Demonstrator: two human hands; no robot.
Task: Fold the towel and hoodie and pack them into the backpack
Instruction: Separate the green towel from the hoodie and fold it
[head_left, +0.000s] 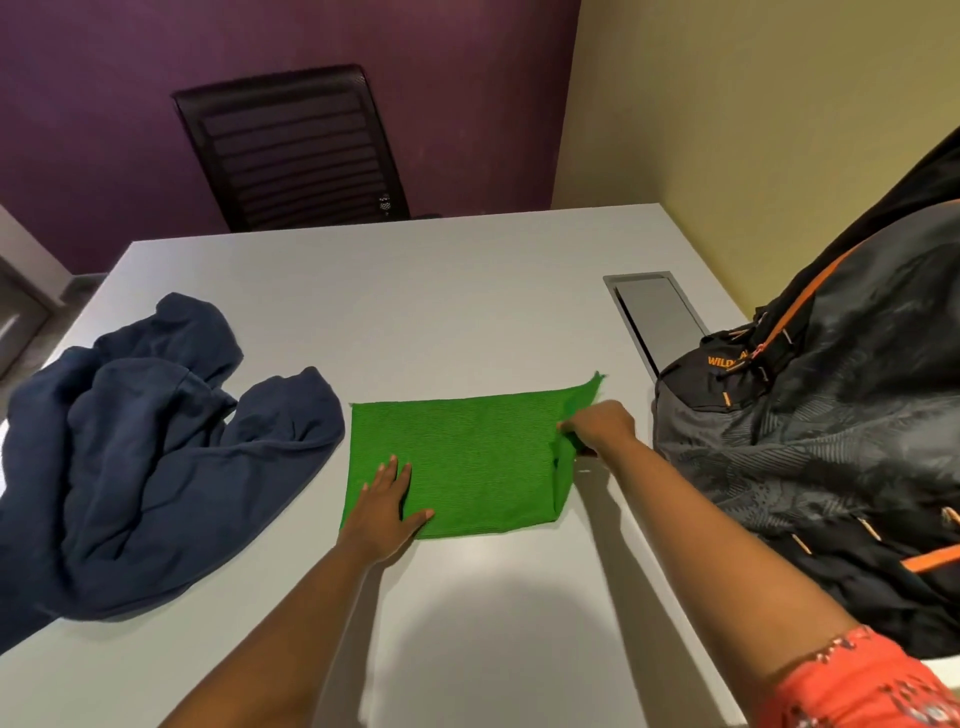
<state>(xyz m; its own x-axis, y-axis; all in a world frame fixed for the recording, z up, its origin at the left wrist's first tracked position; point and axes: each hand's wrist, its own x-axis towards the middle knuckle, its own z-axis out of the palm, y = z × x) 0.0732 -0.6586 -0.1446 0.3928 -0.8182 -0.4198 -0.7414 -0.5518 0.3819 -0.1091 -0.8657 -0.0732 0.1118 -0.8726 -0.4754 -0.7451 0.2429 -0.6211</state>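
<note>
Folding is under way in the head view, the only view: the green towel (467, 457) lies flat in the middle of the white table (467, 291), its long axis running left to right across the person's front. The left hand (387, 506) rests on the towel's near-left part with fingers straight and spread, pressing the cloth down and gripping nothing. The right hand (600, 426) is at the towel's right edge, fingers curled round a lifted flap of cloth; the exact pinch is partly hidden by the knuckles, so it seems a pinch rather than a full fist.

What the next move turns on, by my reading: the free length of towel lies to the left of the right hand's grip, so the flap would travel leftward along the long axis toward the pinning left hand.

Off to the left, the navy hoodie (156, 441) sits crumpled and unfolded, just beside the towel. On the right, the black and orange backpack (831, 415) stands at the table's edge, nearer the right hand.
</note>
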